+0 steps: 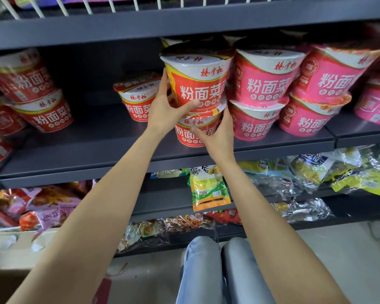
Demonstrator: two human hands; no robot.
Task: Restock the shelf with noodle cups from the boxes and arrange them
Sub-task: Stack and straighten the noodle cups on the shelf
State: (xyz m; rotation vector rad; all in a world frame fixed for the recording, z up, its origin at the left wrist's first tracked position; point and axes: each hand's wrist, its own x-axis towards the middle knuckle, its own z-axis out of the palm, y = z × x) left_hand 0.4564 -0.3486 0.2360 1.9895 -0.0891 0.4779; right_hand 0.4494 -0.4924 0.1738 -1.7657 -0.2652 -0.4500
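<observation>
Two hands: I have both on one stack of red cups.
Left hand (165, 113) fingers: wrapped round the upper red cup (198, 77), thumb across its front.
Right hand (217, 132) fingers: curled round the lower red cup (193, 130).
Stack: stands on the grey shelf (119, 150), touching pink cups (263, 84) on its right.
Further left: another red cup (138, 97) stands apart.

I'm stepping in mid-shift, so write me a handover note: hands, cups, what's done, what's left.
Left hand: grip on the top red cup, thumb across its front.
Right hand: holds the red cup under it, which stands on the shelf.
Done: pink cups stacked two high to the right; red stacks far left.
Left: seat this stack, fill the gap beside the single red cup. No boxes in view.
</observation>
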